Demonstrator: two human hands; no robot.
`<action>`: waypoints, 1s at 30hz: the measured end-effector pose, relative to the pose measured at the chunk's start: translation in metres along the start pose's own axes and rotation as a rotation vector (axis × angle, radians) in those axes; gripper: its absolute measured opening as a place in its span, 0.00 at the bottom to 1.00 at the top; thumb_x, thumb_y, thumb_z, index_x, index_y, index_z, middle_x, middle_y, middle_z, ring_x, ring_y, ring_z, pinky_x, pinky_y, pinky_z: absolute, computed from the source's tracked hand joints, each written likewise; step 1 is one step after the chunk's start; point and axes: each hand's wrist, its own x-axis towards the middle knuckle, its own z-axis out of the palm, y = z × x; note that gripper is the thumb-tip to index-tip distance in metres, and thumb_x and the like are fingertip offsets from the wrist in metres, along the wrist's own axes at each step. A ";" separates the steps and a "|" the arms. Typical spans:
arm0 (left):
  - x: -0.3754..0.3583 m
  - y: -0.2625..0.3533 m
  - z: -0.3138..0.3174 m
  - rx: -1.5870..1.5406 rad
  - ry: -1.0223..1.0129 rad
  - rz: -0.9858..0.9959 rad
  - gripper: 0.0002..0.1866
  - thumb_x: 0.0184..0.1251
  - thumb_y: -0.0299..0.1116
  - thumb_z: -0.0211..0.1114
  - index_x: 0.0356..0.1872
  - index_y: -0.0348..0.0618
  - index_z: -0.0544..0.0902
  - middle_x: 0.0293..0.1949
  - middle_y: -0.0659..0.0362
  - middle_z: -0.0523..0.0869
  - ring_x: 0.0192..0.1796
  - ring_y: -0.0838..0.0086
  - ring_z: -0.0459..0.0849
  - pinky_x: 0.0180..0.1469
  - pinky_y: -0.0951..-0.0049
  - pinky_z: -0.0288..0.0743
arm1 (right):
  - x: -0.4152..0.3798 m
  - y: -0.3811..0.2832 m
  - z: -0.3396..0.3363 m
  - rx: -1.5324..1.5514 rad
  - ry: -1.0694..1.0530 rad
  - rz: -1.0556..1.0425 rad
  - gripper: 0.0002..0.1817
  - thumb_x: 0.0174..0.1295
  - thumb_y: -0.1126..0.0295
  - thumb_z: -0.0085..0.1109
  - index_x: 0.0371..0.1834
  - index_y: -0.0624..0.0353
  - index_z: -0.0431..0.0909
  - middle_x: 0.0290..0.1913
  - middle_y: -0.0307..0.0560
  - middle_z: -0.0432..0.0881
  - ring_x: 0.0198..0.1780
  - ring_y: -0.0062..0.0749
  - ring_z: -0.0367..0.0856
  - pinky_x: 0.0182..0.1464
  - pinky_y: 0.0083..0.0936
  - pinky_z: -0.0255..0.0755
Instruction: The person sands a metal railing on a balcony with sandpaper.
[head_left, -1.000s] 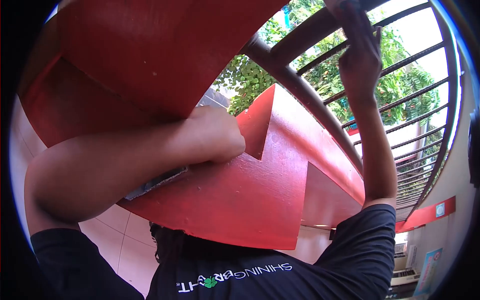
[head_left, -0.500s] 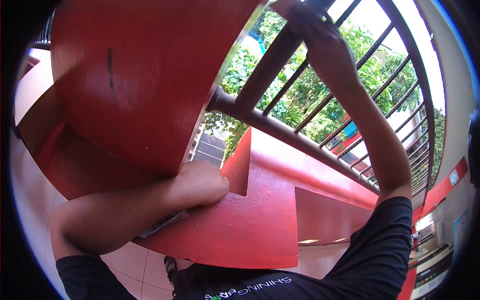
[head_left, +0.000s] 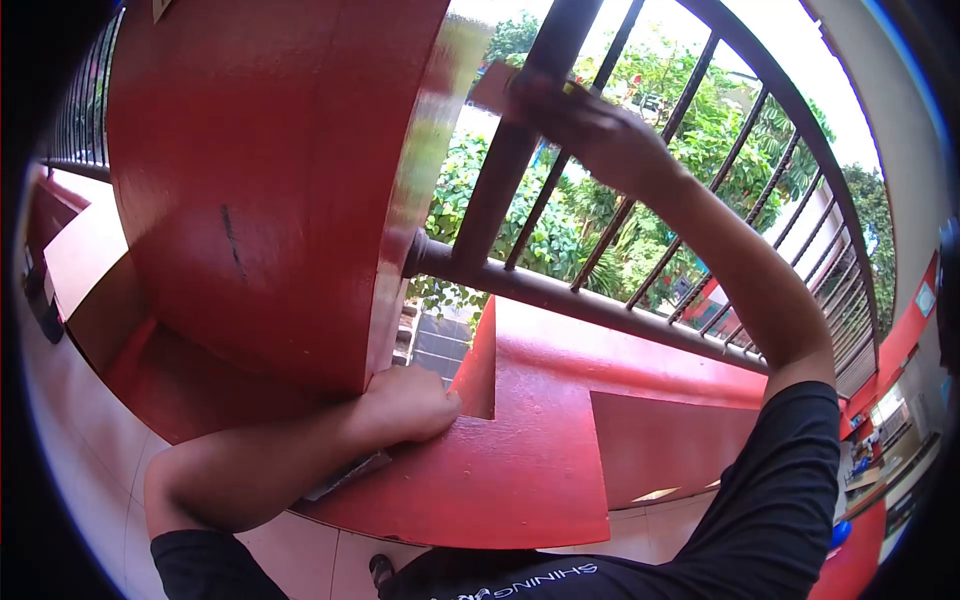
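My right hand [head_left: 590,130] is raised in front of the dark railing post, its fingers pinched on a flat reddish-brown piece [head_left: 491,88]. That piece points toward the pale, glossy side face of the red pillar [head_left: 270,150]. Motion blur softens the fingers. Lower down, my left hand [head_left: 408,405] lies curled on the red ledge [head_left: 500,470], against the foot of the pillar. Its fingertips are hidden, and I cannot tell what they hold. Under my left forearm, the edge of a flat grey thing [head_left: 348,476] shows on the ledge.
A dark metal railing [head_left: 590,300] with slanting bars runs off to the right, with plants behind it. A notch [head_left: 480,375] cuts into the ledge beside my left hand. One dark scratch [head_left: 233,243] marks the pillar. Pale floor tiles [head_left: 345,555] lie below.
My right hand has come down and left in the view, lower along the pillar's side, with the flat piece. The view has shifted a little. My left hand stays at the pillar's foot.
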 end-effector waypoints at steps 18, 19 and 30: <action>0.003 -0.002 0.003 0.000 -0.012 0.019 0.26 0.73 0.46 0.47 0.47 0.39 0.90 0.50 0.40 0.89 0.55 0.43 0.87 0.61 0.47 0.78 | 0.003 0.022 -0.013 0.204 0.146 0.436 0.28 0.64 0.80 0.56 0.69 0.51 0.80 0.65 0.42 0.85 0.69 0.33 0.81 0.74 0.30 0.77; 0.003 0.002 0.005 0.008 -0.006 0.025 0.26 0.73 0.46 0.47 0.47 0.39 0.90 0.50 0.40 0.89 0.55 0.43 0.87 0.61 0.47 0.78 | 0.003 0.019 -0.012 0.096 0.134 0.383 0.30 0.64 0.81 0.55 0.71 0.51 0.78 0.68 0.44 0.82 0.71 0.37 0.79 0.75 0.32 0.74; 0.003 -0.003 0.005 0.047 0.013 0.034 0.31 0.76 0.53 0.46 0.48 0.37 0.89 0.50 0.39 0.89 0.54 0.41 0.87 0.61 0.46 0.78 | 0.040 -0.031 0.003 -0.241 0.187 0.467 0.30 0.67 0.75 0.57 0.73 0.69 0.68 0.70 0.70 0.73 0.70 0.60 0.78 0.74 0.50 0.72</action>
